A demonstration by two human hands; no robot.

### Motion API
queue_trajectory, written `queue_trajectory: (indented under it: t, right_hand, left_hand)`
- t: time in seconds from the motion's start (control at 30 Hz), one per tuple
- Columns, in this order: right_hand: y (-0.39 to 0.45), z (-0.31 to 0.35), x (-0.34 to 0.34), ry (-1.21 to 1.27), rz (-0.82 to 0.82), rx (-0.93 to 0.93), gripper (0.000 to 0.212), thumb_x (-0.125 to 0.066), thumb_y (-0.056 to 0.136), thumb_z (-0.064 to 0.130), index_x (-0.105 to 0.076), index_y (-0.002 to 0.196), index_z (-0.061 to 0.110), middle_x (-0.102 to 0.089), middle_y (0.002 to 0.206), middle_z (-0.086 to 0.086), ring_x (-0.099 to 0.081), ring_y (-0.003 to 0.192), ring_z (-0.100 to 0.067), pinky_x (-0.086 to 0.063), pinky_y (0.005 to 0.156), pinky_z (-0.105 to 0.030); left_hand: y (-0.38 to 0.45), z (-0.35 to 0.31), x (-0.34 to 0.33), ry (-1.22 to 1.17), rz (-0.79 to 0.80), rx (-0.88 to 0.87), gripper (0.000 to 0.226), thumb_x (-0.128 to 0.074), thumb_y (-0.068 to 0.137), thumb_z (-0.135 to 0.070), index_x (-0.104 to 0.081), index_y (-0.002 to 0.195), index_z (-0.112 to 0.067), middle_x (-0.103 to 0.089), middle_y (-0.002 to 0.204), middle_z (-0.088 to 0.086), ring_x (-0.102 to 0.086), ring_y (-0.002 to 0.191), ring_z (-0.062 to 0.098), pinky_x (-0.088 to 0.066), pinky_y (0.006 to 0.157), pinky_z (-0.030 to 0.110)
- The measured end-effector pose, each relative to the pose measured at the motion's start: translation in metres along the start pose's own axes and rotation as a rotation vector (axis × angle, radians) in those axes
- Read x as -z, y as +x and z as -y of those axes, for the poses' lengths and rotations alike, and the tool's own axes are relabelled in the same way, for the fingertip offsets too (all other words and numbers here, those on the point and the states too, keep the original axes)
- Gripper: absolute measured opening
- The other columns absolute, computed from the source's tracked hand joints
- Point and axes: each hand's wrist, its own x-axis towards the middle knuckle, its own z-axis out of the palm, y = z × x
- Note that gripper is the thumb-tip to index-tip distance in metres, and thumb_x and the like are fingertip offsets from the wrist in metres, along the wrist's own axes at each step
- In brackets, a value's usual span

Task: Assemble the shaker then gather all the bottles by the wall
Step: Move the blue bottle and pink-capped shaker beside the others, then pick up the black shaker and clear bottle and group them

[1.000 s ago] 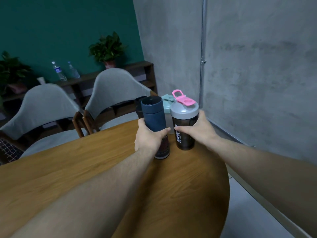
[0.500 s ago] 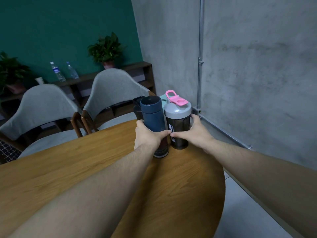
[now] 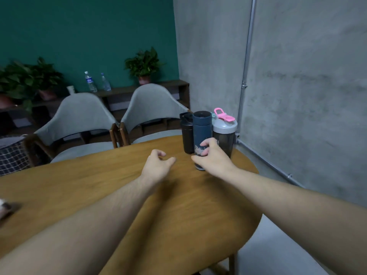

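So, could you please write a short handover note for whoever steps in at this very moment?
Left hand: open, empty, above the table.
Right hand: loose and open in front of the blue bottle; contact unclear, no firm grip.
Shaker: lid on, standing at the table end by the wall.
Black bottle, blue bottle and shaker stand close together there; a pale green item behind them is mostly hidden.
Done: shaker assembled, bottles gathered.
Left: pull both hands away.

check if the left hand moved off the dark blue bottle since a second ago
Yes. The left hand has let go of the dark blue cylindrical bottle and pulled back toward the person over the wooden table, now open and empty.
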Motion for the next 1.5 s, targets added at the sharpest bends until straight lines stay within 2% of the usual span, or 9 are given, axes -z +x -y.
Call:
queue_trajectory:
  t: [0.27, 0.5, 0.63, 0.83, 1.0, 1.2, 1.3, 1.4, 1.5]
  right_hand:
    - [-0.032, 0.109, -0.101, -0.019, 0.209, 0.103, 0.048, -0.066, 0.093, 0.033, -0.041, 0.133, 0.025, -0.065, 0.1, -0.001, -0.068, 0.087, -0.02, -0.057, 0.086, -0.042]
    - [-0.049, 0.188, -0.209, -0.035, 0.45, 0.109, 0.06, -0.063, 0.092, 0.039, -0.033, 0.143, 0.031, -0.071, 0.103, -0.007, -0.074, 0.092, -0.026, -0.061, 0.084, -0.045]
    - [-0.058, 0.227, -0.268, 0.016, 0.581, 0.046, 0.062, -0.061, 0.091, 0.049, -0.032, 0.142, 0.029, -0.066, 0.11, -0.007, -0.071, 0.088, -0.022, -0.063, 0.081, -0.042]
    - [-0.074, 0.287, -0.359, 0.007, 0.739, -0.088, 0.074, -0.057, 0.089, 0.062, -0.033, 0.139, 0.012, -0.062, 0.103, -0.011, -0.067, 0.081, -0.028, -0.062, 0.081, -0.05]
    - [-0.082, 0.318, -0.414, -0.003, 0.844, -0.249, 0.106, -0.057, 0.077, 0.08, -0.022, 0.151, 0.013, -0.062, 0.118, -0.024, -0.069, 0.098, -0.041, -0.062, 0.077, -0.05]
    - [-0.083, 0.337, -0.449, -0.006, 0.928, -0.327, 0.107, -0.052, 0.075, 0.085, -0.03, 0.152, 0.013, -0.057, 0.123, -0.031, -0.068, 0.102, -0.045, -0.061, 0.072, -0.046]
    - [-0.085, 0.341, -0.463, 0.01, 0.941, -0.327, 0.096, -0.059, 0.077, 0.079, -0.035, 0.147, 0.017, -0.055, 0.13, -0.032, -0.068, 0.103, -0.046, -0.062, 0.064, -0.046]
    - [-0.082, 0.337, -0.477, 0.018, 0.915, -0.368, 0.1, -0.071, 0.071, 0.074, -0.037, 0.142, 0.012, -0.058, 0.122, -0.031, -0.069, 0.087, -0.044, -0.057, 0.038, -0.041]
    - [-0.079, 0.332, -0.481, 0.044, 0.972, -0.393, 0.08, -0.072, 0.079, 0.064, -0.047, 0.133, 0.01, -0.064, 0.113, -0.025, -0.071, 0.087, -0.037, -0.062, 0.047, -0.043]
  left_hand:
    - [-0.053, 0.061, 0.142, 0.299, -0.053, -0.02, 0.029, -0.071, 0.091, -0.034, -0.056, 0.114, -0.023, -0.065, 0.105, 0.001, -0.064, 0.094, 0.019, -0.057, 0.09, 0.042]
    - [-0.082, 0.13, 0.27, 0.715, -0.153, 0.086, 0.039, -0.073, 0.087, -0.047, -0.056, 0.116, -0.028, -0.054, 0.118, 0.0, -0.057, 0.108, 0.022, -0.053, 0.091, 0.038]
    - [-0.094, 0.171, 0.336, 0.828, -0.373, 0.209, 0.053, -0.07, 0.084, -0.058, -0.054, 0.118, -0.021, -0.054, 0.123, 0.006, -0.052, 0.115, 0.028, -0.047, 0.091, 0.04]
    - [-0.113, 0.227, 0.424, 0.645, -0.562, 0.541, 0.083, -0.064, 0.078, -0.074, -0.052, 0.129, -0.01, -0.057, 0.131, 0.014, -0.055, 0.122, 0.034, -0.048, 0.09, 0.044]
    - [-0.127, 0.277, 0.464, 0.335, -0.638, 0.663, 0.109, -0.068, 0.035, -0.091, -0.047, 0.11, -0.014, -0.062, 0.105, 0.01, -0.063, 0.095, 0.033, -0.058, 0.083, 0.048]
    - [-0.147, 0.276, 0.46, 0.053, -0.559, 0.786, 0.11, -0.08, 0.052, -0.079, -0.038, 0.131, -0.015, -0.06, 0.101, 0.016, -0.071, 0.073, 0.04, -0.063, 0.063, 0.048]
    - [-0.145, 0.283, 0.452, -0.077, -0.48, 0.807, 0.107, -0.076, 0.069, -0.072, -0.023, 0.149, -0.025, -0.057, 0.117, 0.026, -0.069, 0.088, 0.043, -0.063, 0.066, 0.05]
    - [-0.141, 0.292, 0.447, -0.189, -0.444, 0.823, 0.1, -0.075, 0.072, -0.07, -0.021, 0.144, -0.028, -0.057, 0.119, 0.024, -0.069, 0.096, 0.039, -0.064, 0.07, 0.05]
    - [-0.135, 0.299, 0.448, -0.271, -0.454, 0.837, 0.092, -0.081, 0.071, -0.062, -0.026, 0.136, -0.026, -0.06, 0.113, 0.025, -0.073, 0.085, 0.039, -0.062, 0.054, 0.04]
